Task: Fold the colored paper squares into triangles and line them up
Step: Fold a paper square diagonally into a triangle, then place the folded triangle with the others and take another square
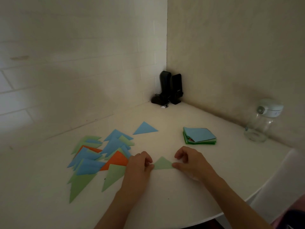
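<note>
Where two pale walls meet in a corner, a white table [165, 187] fills the lower part of the view, its curved front edge running along the bottom right. At the left lies a loose, overlapping heap of folded triangles [99, 156] in blue, green and orange. Just beyond its right end, one blue triangle [145, 128] lies apart on bare table. At the front centre, the left hand [138, 164] pinches the left corner of a small green triangle [162, 164] lying flat, fingers curled. The right hand [189, 161] holds the opposite corner between thumb and curled fingers. Bare table stretches between the hands and the corner, where two black speakers [170, 87] stand upright against the walls. To the right, a stack of unfolded paper squares [199, 135], blue on top, sits well apart from the hands. Farthest right, a clear glass jar [262, 120] with a pale lid stands by the wall.
</note>
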The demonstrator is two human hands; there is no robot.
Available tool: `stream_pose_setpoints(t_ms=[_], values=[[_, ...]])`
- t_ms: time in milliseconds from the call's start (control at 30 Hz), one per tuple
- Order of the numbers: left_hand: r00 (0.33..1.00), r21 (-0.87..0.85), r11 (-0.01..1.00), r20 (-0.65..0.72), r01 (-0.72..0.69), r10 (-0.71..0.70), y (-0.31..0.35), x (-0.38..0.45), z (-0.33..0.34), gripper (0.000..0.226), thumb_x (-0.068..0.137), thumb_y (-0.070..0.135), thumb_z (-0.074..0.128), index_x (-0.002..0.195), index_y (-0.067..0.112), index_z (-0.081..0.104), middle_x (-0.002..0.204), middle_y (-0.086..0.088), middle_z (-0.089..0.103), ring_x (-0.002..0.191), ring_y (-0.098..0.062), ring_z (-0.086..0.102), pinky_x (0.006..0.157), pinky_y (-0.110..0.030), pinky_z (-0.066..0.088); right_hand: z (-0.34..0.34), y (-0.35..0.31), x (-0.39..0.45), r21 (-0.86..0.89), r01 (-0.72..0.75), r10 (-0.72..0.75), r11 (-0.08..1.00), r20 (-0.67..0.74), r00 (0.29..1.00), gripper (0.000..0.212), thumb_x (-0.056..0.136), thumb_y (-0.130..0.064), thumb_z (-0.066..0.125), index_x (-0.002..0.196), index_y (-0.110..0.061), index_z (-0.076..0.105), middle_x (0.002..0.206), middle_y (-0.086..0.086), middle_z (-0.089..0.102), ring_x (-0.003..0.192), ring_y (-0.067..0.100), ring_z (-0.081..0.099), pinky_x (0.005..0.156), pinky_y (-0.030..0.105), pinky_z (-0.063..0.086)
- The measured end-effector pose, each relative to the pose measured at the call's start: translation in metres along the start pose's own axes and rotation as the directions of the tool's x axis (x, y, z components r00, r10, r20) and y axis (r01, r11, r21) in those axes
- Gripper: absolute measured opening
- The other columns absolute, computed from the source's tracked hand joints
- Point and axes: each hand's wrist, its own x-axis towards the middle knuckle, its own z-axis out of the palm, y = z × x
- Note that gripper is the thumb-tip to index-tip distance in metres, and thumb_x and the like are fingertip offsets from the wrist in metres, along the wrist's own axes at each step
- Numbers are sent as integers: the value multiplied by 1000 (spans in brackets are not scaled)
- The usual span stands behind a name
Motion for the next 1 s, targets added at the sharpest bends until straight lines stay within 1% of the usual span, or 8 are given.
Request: stream_pose_setpoints(t_ms=[200,400,500,600,700,767,900,1000], values=[[997,38,997,-6,-72,72,7,-4,-5,23,78,-7,58,86,14,60,82,2,57,75,-13,53,70,-30,45,5,-2,-8,-68,29,-32,997,-52,998,18,78,-28,72,82,-34,55,77,-16,46,71,0,45,72,18,37],[998,274,962,57,17,-34,41,-4,11,27,93,32,54,116,20,45,112,-1,43,100,-16,43,81,-23,35,7,-6,-12,-108,31,-39,994,-69,997,18,81,-33,68,79,-38,51,91,-13,52,82,4,48,89,30,40],[991,170,981,80,93,-108,45,2,13,30,87,21,62,113,18,47,108,-2,48,99,-19,51,83,-30,44,9,-5,-12,-132,44,-55,990,-80,995,15,81,-35,68,83,-36,53,95,-11,54,84,5,49,90,29,41],[995,173,985,94,23,-40,42,10,13,23,87,10,56,109,16,50,101,-4,58,92,-20,55,80,-35,45,7,-1,-9,-108,73,-86,991,-125,988,20,75,-35,73,83,-36,54,92,-14,56,78,1,51,81,26,45],[998,130,991,46,37,-44,34,25,10,20,91,6,50,108,15,53,96,-4,60,86,-19,56,78,-34,45,-4,10,3,-141,118,-170,983,-448,878,21,75,-30,74,93,-30,62,94,-12,61,79,5,56,78,32,47],[997,96,992,-5,82,-82,27,39,6,17,92,7,51,107,16,54,93,-2,60,82,-18,56,75,-32,45,-16,19,15,-189,61,-158,980,-559,814,28,79,-26,72,106,-18,66,107,-2,63,95,16,61,85,36,47],[981,-28,989,-127,145,-148,12,77,-1,12,88,5,59,92,16,57,78,2,56,69,-15,51,59,-18,33,-31,32,35,-335,-91,-68,938,-435,898,43,90,-40,57,127,-19,56,132,-3,54,120,16,51,101,33,33],[973,-13,985,-155,174,-174,-2,103,-1,12,87,7,61,88,18,57,76,0,58,71,-20,54,61,-21,38,-31,37,40,-407,-113,-69,906,-408,911,34,92,-44,50,122,-31,60,127,-13,57,118,10,51,96,31,28]])
